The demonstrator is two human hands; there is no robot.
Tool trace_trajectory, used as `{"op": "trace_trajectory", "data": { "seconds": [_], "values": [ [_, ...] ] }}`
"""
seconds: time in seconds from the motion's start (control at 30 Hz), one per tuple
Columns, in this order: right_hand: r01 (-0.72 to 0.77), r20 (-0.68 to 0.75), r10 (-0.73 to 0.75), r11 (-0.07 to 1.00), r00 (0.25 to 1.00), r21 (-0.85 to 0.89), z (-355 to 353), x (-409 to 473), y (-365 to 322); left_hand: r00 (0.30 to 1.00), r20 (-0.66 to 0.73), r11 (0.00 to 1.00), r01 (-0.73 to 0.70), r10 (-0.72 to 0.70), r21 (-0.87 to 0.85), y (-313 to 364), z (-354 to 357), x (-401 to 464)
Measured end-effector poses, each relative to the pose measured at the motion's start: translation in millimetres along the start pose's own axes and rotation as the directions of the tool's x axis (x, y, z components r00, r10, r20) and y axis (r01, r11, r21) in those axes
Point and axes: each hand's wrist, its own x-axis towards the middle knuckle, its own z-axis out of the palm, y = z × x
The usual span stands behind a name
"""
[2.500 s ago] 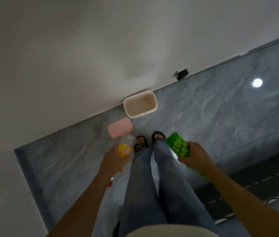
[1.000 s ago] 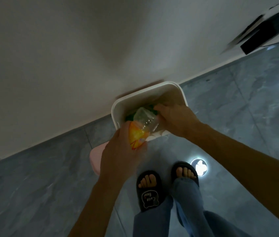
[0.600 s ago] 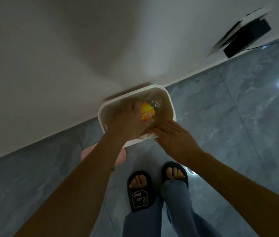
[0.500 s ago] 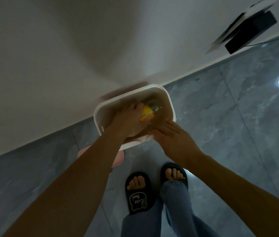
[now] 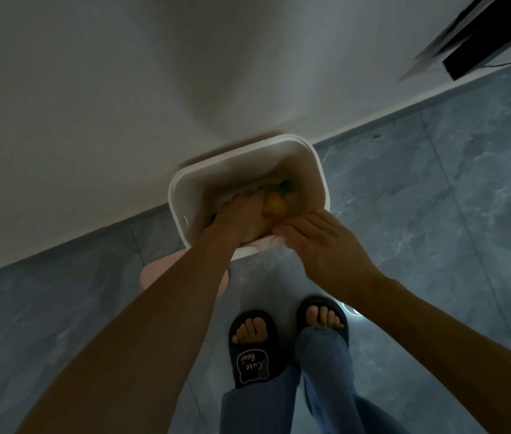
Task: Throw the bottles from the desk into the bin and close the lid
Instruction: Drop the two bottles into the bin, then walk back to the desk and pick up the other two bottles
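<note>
Your left hand [image 5: 241, 219] reaches inside the bin [image 5: 182, 195] beside the orange bottle [image 5: 274, 204]; its grip cannot be told. Your right hand [image 5: 320, 242] rests spread and empty on the rim.

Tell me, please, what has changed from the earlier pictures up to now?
The left hand carried the orange-labelled bottle from above the bin down inside it; whether it still grips is unclear. The right hand let go of the green bottle, now barely visible inside, and rests at the near rim. The pink lid stayed on the floor.
</note>
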Motion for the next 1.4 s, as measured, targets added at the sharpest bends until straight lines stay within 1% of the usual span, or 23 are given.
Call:
{"op": "trace_trajectory", "data": {
  "seconds": [0.1, 0.13, 0.17, 0.27, 0.33, 0.37, 0.43, 0.5, 0.57, 0.6, 0.67, 0.73, 0.83, 0.9, 1.0, 1.07, 1.13, 1.2, 1.23, 1.27, 1.33, 1.4],
  "values": [
    [-0.048, 0.113, 0.043, 0.998, 0.993, 0.043, -16.3, 2.7, -8.6, 0.978, -0.207, 0.998, 0.037, -0.027, 0.048, 0.6, -13.1, -26.6],
    [-0.083, 0.165, 0.073, 0.995, 0.984, 0.056, -24.2, 2.3, -13.6, 0.968, -0.247, 0.998, 0.046, -0.037, 0.032, 2.8, -19.1, -38.2],
    [-0.125, 0.205, 0.11, 0.99, 0.973, 0.061, -33.0, 1.2, -19.2, 0.964, -0.263, 0.999, 0.044, -0.047, -0.017, 6.1, -25.6, -51.2],
    [-0.237, 0.273, 0.21, 0.969, 0.939, 0.072, -65.8, -11.7, -43.1, 0.97, -0.238, 0.979, 0.008, -0.058, -0.204, 20.3, -48.9, -106.1],
    [-0.35, 0.365, 0.289, 0.93, 0.885, 0.114, -93.0, -31.3, -61.2, 0.968, -0.24, 0.971, 0.016, -0.075, -0.24, 31.1, -62.8, -154.5],
    [-0.409, 0.416, 0.323, 0.903, 0.85, 0.133, -108.7, -42.4, -70.6, 0.968, -0.23, 0.966, 0.034, -0.095, -0.257, 36.9, -69.9, -179.4],
    [-0.498, 0.493, 0.381, 0.858, 0.783, 0.129, -142.5, -64.5, -91.4, 0.974, -0.157, 0.954, 0.114, -0.162, -0.278, 51.2, -85.1, -230.3],
    [-0.569, 0.521, 0.437, 0.814, 0.733, 0.116, -178.1, -90.8, -116.0, 0.972, -0.047, 0.944, 0.21, -0.229, -0.255, 65.9, -99.3, -282.3],
    [-0.64, 0.535, 0.494, 0.759, 0.686, 0.12, -212.4, -121.2, -138.9, 0.959, 0.06, 0.915, 0.281, -0.275, -0.29, 81.9, -111.1, -335.7],
    [-0.673, 0.552, 0.514, 0.73, 0.656, 0.119, -230.1, -137.2, -150.3, 0.954, 0.086, 0.905, 0.301, -0.288, -0.301, 89.5, -114.9, -363.5],
    [-0.732, 0.588, 0.544, 0.67, 0.598, 0.125, -269.4, -165.7, -172.7, 0.94, 0.119, 0.892, 0.34, -0.319, -0.299, 103.9, -124.6, -419.3],
    [-0.765, 0.621, 0.548, 0.631, 0.56, 0.132, -308.0, -191.8, -194.2, 0.922, 0.16, 0.868, 0.386, -0.353, -0.312, 116.3, -131.0, -472.5],
    [-0.835, 0.693, 0.563, 0.54, 0.451, 0.104, -363.1, -221.2, -222.5, 0.891, 0.185, 0.82, 0.454, -0.414, -0.35, 128.4, -137.0, -541.0],
    [-0.873, 0.718, 0.575, 0.477, 0.393, 0.097, -395.8, -234.9, -238.0, 0.876, 0.188, 0.791, 0.482, -0.444, -0.377, 134.8, -141.1, -580.0],
    [-0.902, 0.718, 0.599, 0.422, 0.355, 0.094, -436.0, -252.7, -258.8, 0.873, 0.202, 0.785, 0.488, -0.445, -0.382, 144.2, -151.6, -626.4],
    [-0.925, 0.721, 0.615, 0.368, 0.319, 0.095, -455.8, -261.9, -268.1, 0.862, 0.193, 0.765, 0.505, -0.468, -0.4, 148.1, -160.4, -649.3],
    [-0.928, 0.732, 0.614, 0.368, 0.294, 0.064, -471.1, -270.2, -268.3, 0.844, 0.171, 0.735, 0.529, -0.509, -0.425, 150.0, -167.3, -667.1],
    [-0.898, 0.769, 0.572, 0.44, 0.287, 0.007, -483.2, -275.6, -260.9, 0.825, 0.149, 0.708, 0.548, -0.545, -0.446, 152.2, -170.6, -682.3],
    [-0.856, 0.776, 0.547, 0.517, 0.316, -0.016, -485.7, -277.9, -256.7, 0.819, 0.135, 0.696, 0.551, -0.558, -0.46, 154.2, -170.5, -689.5],
    [-0.824, 0.769, 0.548, 0.564, 0.33, -0.048, -487.5, -278.6, -252.6, 0.811, 0.12, 0.683, 0.552, -0.572, -0.478, 156.0, -169.3, -695.5],
    [-0.815, 0.776, 0.55, 0.574, 0.31, -0.081, -490.7, -273.3, -247.1, 0.798, 0.087, 0.665, 0.552, -0.597, -0.502, 161.9, -163.3, -706.9],
    [-0.812, 0.756, 0.577, 0.574, 0.31, -0.105, -497.9, -258.5, -246.8, 0.79, 0.064, 0.673, 0.559, -0.61, -0.485, 170.9, -149.6, -719.4]
  ]
}}
